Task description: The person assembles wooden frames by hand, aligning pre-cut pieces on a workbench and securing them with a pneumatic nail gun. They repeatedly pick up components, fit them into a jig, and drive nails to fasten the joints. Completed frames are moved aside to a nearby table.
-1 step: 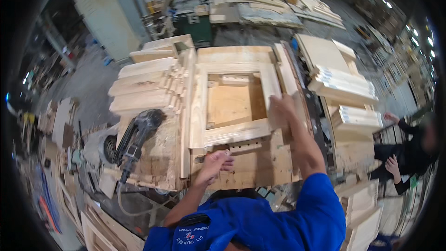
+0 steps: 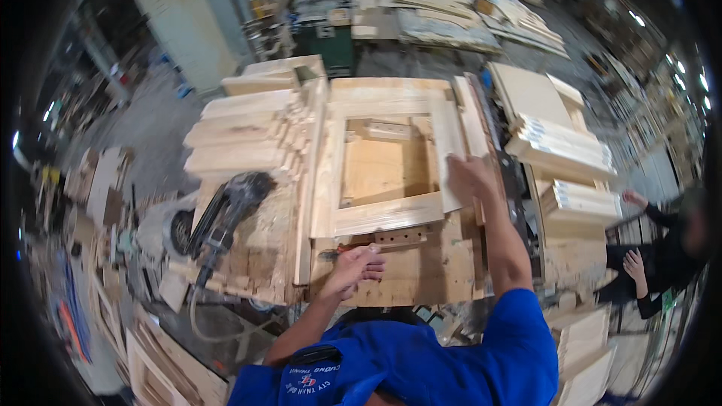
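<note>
A pale rectangular wooden frame point(image 2: 389, 217) lies on the bench in front of me, its middle opening showing the board underneath. My right hand point(image 2: 472, 177) is at the frame's right rail, fingers curled over its outer edge and somewhat blurred. Just below the front rail is my left hand point(image 2: 355, 269), thumb and forefinger drawn together and the other fingers loosely bent. Whatever it pinches is too small to make out. Beside it, a dark and reddish small thing point(image 2: 329, 254) lies on the bench. A wooden strip with a row of holes point(image 2: 400, 237) sits under the front rail.
A dark power tool point(image 2: 239, 203) with a hose rests on the left. Stacked wooden pieces stand left point(image 2: 248, 131) and right point(image 2: 560, 146) of the frame. Long wooden strips point(image 2: 475, 124) flank it. At far right stands another person point(image 2: 662, 248) in dark clothes.
The whole view has shifted slightly. My right hand stays at the right rail and my left hand stays below the front rail.
</note>
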The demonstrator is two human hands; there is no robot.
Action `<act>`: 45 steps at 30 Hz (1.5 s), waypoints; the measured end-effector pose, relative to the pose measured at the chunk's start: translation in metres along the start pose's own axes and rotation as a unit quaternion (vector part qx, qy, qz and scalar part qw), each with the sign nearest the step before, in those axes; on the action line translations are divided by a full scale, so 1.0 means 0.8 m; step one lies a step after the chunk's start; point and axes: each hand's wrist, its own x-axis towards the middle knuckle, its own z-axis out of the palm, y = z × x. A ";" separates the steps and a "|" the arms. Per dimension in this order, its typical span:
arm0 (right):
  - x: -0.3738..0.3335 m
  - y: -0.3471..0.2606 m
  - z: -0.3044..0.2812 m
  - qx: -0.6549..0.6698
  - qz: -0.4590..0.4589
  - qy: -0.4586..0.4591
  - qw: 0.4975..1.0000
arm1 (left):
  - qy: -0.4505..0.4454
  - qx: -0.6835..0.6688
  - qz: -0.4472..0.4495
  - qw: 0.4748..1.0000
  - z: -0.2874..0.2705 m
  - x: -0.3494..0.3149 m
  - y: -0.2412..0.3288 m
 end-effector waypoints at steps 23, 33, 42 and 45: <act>-0.421 -0.120 0.027 0.348 -0.285 -0.257 0.856 | -0.063 -0.035 0.555 0.829 0.071 -0.248 0.112; -0.541 -0.173 0.267 0.408 -0.121 -0.676 0.601 | 0.291 -0.140 0.613 0.721 -0.130 -0.632 -0.044; -0.844 -0.114 0.685 0.300 0.106 -0.723 0.613 | 0.655 -0.179 0.269 0.683 -0.208 -0.800 -0.447; -0.914 -0.077 0.765 0.303 0.183 -0.711 0.608 | 0.756 -0.103 0.118 0.636 -0.186 -0.828 -0.520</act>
